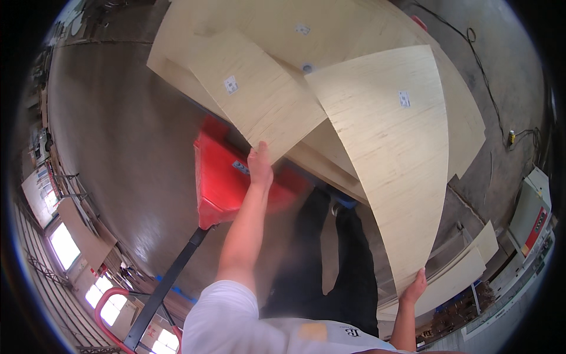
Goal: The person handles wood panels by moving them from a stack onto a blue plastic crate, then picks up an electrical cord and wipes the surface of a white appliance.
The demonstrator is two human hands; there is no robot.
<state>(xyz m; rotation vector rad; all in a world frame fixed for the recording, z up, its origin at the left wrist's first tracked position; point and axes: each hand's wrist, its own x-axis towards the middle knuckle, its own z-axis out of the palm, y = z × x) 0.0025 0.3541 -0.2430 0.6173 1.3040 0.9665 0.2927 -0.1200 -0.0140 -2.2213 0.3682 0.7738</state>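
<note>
Head view, looking steeply down: a long pale plywood sheet with a curved edge and a small white label point(392, 159) runs from the middle of the picture toward the lower right, lying partly over the stack beneath it. The right hand point(414, 287) has its near corner, fingers curled over the edge and thumb on the face, seemingly to carry that end while the far end rests on the pile. The left hand point(260, 164), arm stretched forward, lies with fingers together and flat against the near edge of a second pale plywood sheet, squarer in outline and also labelled point(256, 97); whether the fingertips hook under the edge cannot be made out, but the flat palm looks set to steady or shift that panel. Both sheets sit skewed on a broad stack of larger pale plywood boards point(330, 26), and the fanned, uneven corners suggest loose piling, not squared-up stacking. Below the stack a red pallet truck body point(221, 183) shows, its black handle bar point(168, 280) running down to the lower left, so the load appears to ride on it. Grey concrete floor point(118, 130) lies around, with a black cable point(486, 76) at the upper right and a grey machine cabinet point(530, 215) at the right rim.
</note>
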